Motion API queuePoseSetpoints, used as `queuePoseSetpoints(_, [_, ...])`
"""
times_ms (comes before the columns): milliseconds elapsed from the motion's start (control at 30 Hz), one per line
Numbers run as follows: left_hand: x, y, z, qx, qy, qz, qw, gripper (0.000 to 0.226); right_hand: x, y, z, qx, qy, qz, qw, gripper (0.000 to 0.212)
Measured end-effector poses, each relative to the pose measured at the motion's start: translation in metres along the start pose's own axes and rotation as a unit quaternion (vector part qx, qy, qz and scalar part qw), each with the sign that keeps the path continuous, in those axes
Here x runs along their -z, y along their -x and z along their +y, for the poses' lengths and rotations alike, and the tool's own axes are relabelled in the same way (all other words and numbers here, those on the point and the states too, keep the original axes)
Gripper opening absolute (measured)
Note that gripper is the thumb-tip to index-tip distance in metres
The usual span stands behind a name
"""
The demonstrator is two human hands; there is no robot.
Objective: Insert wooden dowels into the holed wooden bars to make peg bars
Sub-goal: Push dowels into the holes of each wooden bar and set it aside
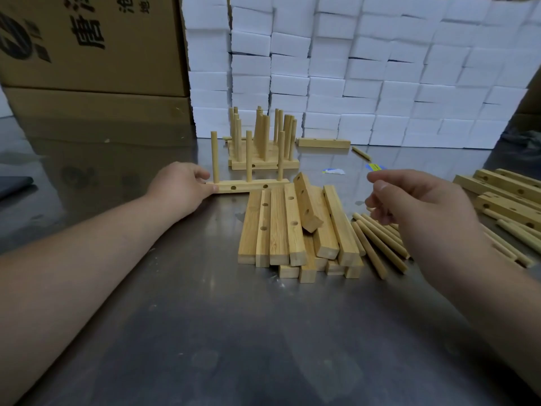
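- I am watching my left hand (178,186) holding the left end of the peg bar (251,186) on the worktop (190,317), its fingers (202,173) pinching the wood.
- Three upright dowels (249,155) are standing in that bar.
- My right hand (418,206) is hovering above the loose dowels (380,247), fingers loosely curled and holding nothing.
- The pile of holed bars (278,230) is lying between both hands.
- Finished peg bars (263,162) are standing behind.

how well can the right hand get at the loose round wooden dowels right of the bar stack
Probably yes: the right hand hovers empty above the loose round wooden dowels, which lie uncovered on the metal table beside the stack of holed wooden bars; nothing blocks it.
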State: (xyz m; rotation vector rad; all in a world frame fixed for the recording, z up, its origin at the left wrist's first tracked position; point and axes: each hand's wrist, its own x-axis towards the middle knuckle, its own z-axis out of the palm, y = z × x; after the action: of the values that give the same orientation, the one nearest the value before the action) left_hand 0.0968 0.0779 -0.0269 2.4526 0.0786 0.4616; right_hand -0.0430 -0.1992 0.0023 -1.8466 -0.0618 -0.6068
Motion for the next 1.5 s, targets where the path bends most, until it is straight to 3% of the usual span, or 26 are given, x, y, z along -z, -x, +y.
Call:
queuePoseSetpoints(133, [-0.004,-0.006,0.005,-0.028,-0.060,-0.005,0.998,0.014,-0.002,0.002,-0.003,0.005,0.001,-0.011,1.000,0.017])
queuePoseSetpoints(233, [-0.009,-0.014,0.011,-0.037,-0.081,-0.016,0.996,0.012,-0.002,0.003,-0.005,0.014,0.010,-0.017,1.000,0.017])
queuePoseSetpoints(900, [-0.044,-0.067,0.031,-0.085,-0.153,-0.013,0.985,0.021,-0.004,0.008,-0.011,-0.006,0.026,-0.013,1.000,0.015])
queuePoseSetpoints(1100, [-0.048,-0.073,0.029,-0.077,-0.145,-0.010,0.986,0.022,0.004,0.002,-0.008,-0.001,0.126,0.011,0.992,0.015])
queuePoseSetpoints(1300, [-0.051,-0.080,0.026,-0.070,-0.140,-0.006,0.988,0.021,0.010,-0.002,-0.005,0.024,0.321,-0.019,0.947,0.013])
queuePoseSetpoints(1500, [-0.051,-0.076,0.027,-0.062,-0.134,0.008,0.989,0.025,0.018,-0.013,0.005,-0.002,0.504,-0.111,0.857,0.014])
